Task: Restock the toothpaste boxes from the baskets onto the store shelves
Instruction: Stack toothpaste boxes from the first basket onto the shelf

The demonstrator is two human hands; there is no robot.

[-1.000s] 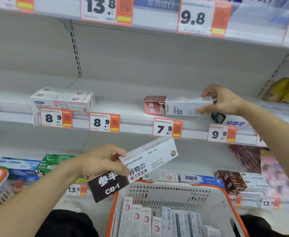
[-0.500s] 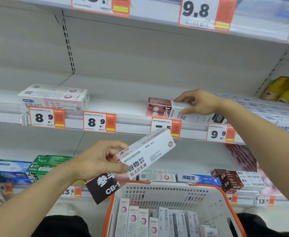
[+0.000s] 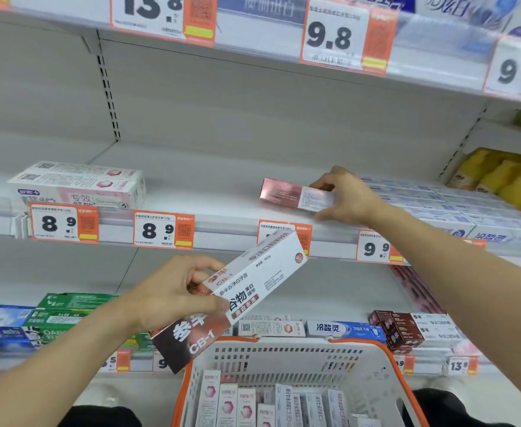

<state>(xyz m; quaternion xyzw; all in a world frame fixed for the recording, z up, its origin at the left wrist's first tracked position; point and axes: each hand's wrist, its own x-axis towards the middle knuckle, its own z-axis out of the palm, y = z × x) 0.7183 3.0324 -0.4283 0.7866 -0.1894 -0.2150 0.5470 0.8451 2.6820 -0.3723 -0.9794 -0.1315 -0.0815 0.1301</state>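
Observation:
My right hand [image 3: 347,195] grips the right end of a red-and-white toothpaste box [image 3: 287,196] lying on the middle shelf [image 3: 210,192], its top face turned toward me. My left hand [image 3: 173,291] holds a second, brown-and-white box marked CB-1 [image 3: 237,297] tilted in the air below that shelf, above the basket. The white basket with an orange rim [image 3: 284,365] sits low in front of me with several upright toothpaste boxes [image 3: 247,405] inside.
Two pink-and-white boxes [image 3: 80,186] are stacked at the left of the middle shelf. Blue-and-white boxes [image 3: 456,211] fill its right side, yellow packs [image 3: 499,177] beyond. Price tags [image 3: 163,229] line the shelf edge. Green, blue and brown boxes sit on the lower shelf.
My right hand slid along the red-and-white box and turned it on the shelf, so its top face now shows. The left hand kept the CB-1 box almost still.

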